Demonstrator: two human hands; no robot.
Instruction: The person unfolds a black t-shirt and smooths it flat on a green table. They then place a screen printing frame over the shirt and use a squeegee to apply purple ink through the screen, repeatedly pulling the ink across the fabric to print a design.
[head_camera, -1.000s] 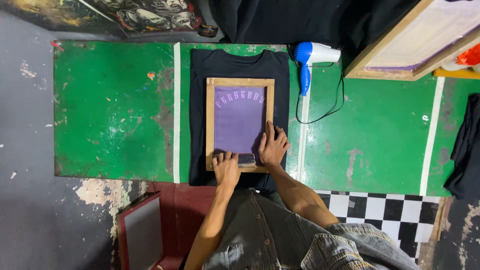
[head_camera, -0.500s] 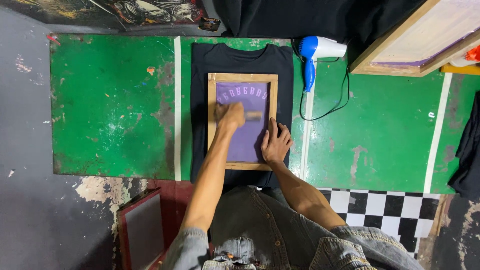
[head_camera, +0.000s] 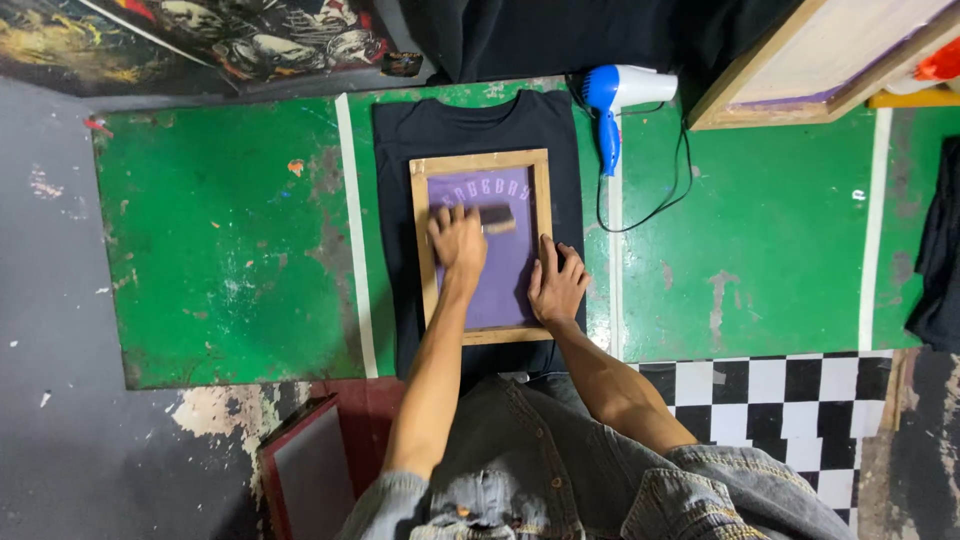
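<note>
Left hand (head_camera: 458, 240) is clamped on a squeegee (head_camera: 497, 219), blurred, its long axis crosswise on the purple mesh of the wooden screen frame (head_camera: 480, 161), near the frame's upper end. Right hand (head_camera: 556, 285) presses flat, fingers spread, on the frame's right rail. Frame lies on a black shirt (head_camera: 470, 125) over the green counter (head_camera: 220, 230); blue hairdryer (head_camera: 612, 95) right of the frame.

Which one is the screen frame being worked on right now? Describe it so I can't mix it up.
On the green board lies a black T-shirt; the wooden frame sits on it. Unlike the larger frame at top right, its mesh is purple, under both hands.
</note>
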